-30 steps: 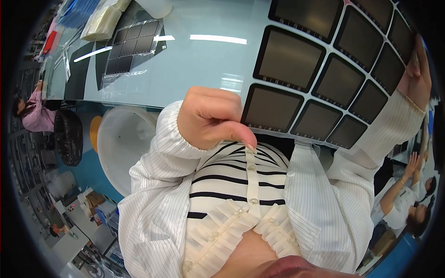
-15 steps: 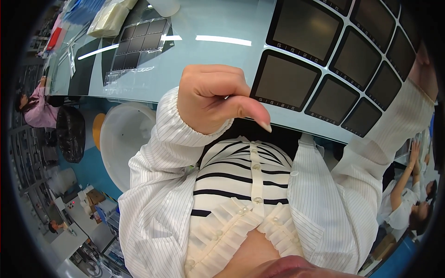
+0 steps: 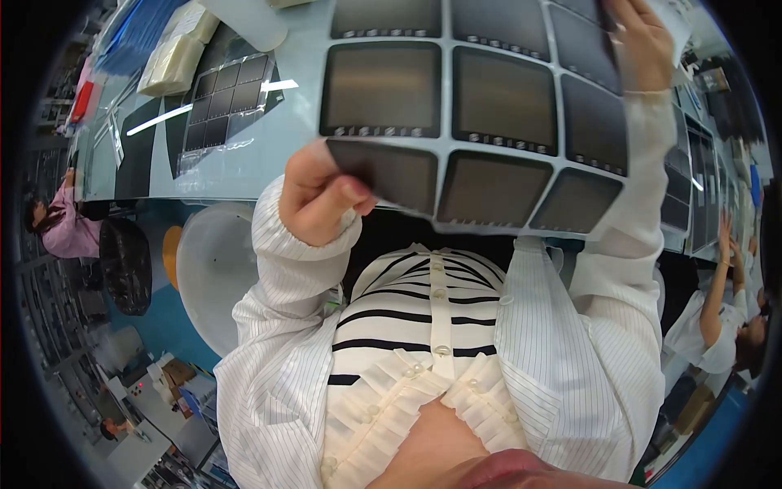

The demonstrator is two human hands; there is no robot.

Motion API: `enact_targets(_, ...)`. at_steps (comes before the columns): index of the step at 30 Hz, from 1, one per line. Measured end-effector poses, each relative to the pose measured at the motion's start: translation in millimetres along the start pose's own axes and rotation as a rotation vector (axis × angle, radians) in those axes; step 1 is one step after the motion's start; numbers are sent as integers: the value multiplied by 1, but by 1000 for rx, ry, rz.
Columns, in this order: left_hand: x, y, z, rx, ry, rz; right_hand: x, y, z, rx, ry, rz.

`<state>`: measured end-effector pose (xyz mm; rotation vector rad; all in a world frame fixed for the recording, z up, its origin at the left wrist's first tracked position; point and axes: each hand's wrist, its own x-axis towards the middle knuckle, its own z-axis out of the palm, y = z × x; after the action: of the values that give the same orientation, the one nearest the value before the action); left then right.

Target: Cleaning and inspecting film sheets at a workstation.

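Note:
A large pale sheet [image 3: 446, 98] carries several dark rounded panels in rows, each with a strip of small white marks. It is raised above the table and tilted, with its lower edge hanging near the table's front edge. My left hand [image 3: 314, 204] pinches its lower left corner, thumb on top and fingers behind. At the upper right my right hand [image 3: 648, 49] grips the sheet's side edge; its fingers are blurred and partly cut by the dark rim of the picture.
On the glassy table [image 3: 297, 155] at left lie a smaller dark-panelled sheet [image 3: 226, 102], cream wrapped bundles [image 3: 175, 49] and blue strips [image 3: 134, 37]. A white cylinder [image 3: 252, 24] stands behind. Below the edge is a white tub [image 3: 212, 269]. Other people sit at both sides.
The panelled sheet has shifted left and now tilts up from the table. My left hand has moved slightly left and down and closed on its corner. My right hand has come up at the right.

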<state>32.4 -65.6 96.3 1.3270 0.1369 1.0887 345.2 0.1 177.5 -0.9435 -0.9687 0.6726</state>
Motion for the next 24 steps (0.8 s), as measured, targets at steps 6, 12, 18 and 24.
enact_targets(6, 29, 1, -23, -342, -509, 275, -20, 35, 26, 54, -24, 192)
enact_targets(12, 16, -8, -26, -256, -124, 178, -6, 19, 25, 199, 137, 42)
enact_targets(18, 16, -13, -40, -192, -19, 116, -13, -31, 51, 219, 181, -10)
enact_targets(24, 17, -14, -43, -88, 313, 61, -33, -51, 62, 207, -5, -99)
